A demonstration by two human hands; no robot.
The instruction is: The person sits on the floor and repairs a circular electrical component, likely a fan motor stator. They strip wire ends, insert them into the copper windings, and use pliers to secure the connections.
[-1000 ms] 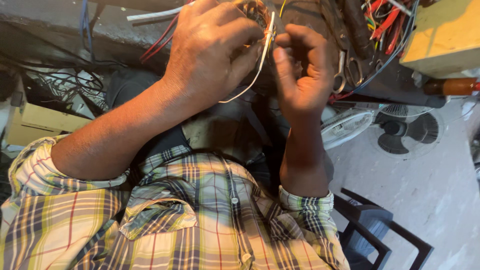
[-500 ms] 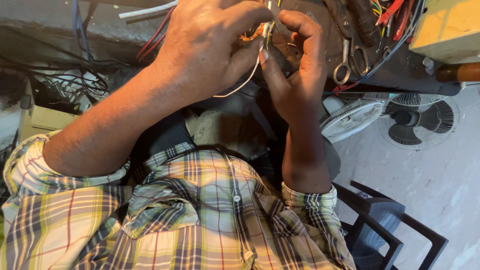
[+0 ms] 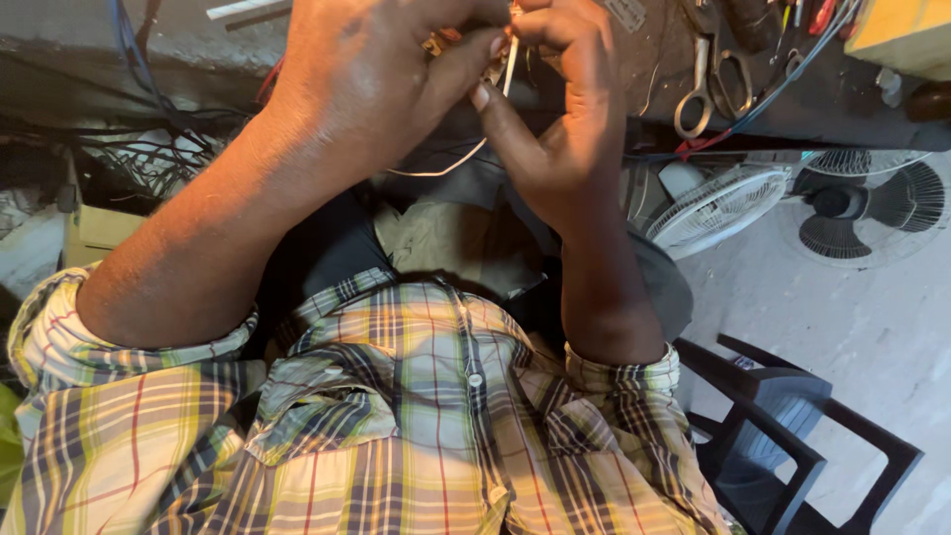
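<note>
My left hand (image 3: 371, 74) and my right hand (image 3: 560, 119) meet at the top middle of the head view, fingertips pressed together. Both pinch a thin white wire (image 3: 507, 71) that loops down and left below my left palm. A small orange-brown part shows between the fingers, mostly hidden. My plaid shirt sleeves are rolled up at both forearms.
A dark workbench edge (image 3: 812, 124) runs across the top, with metal scissors (image 3: 705, 84) and coloured wires lying on it. Two fans (image 3: 718, 203) sit on the floor at right. A dark plastic chair (image 3: 792, 436) stands lower right. Tangled cables fill the upper left.
My hands have closed together and risen toward the top of the view. My right fingers, apart from the left hand a second ago, now pinch the white wire with it.
</note>
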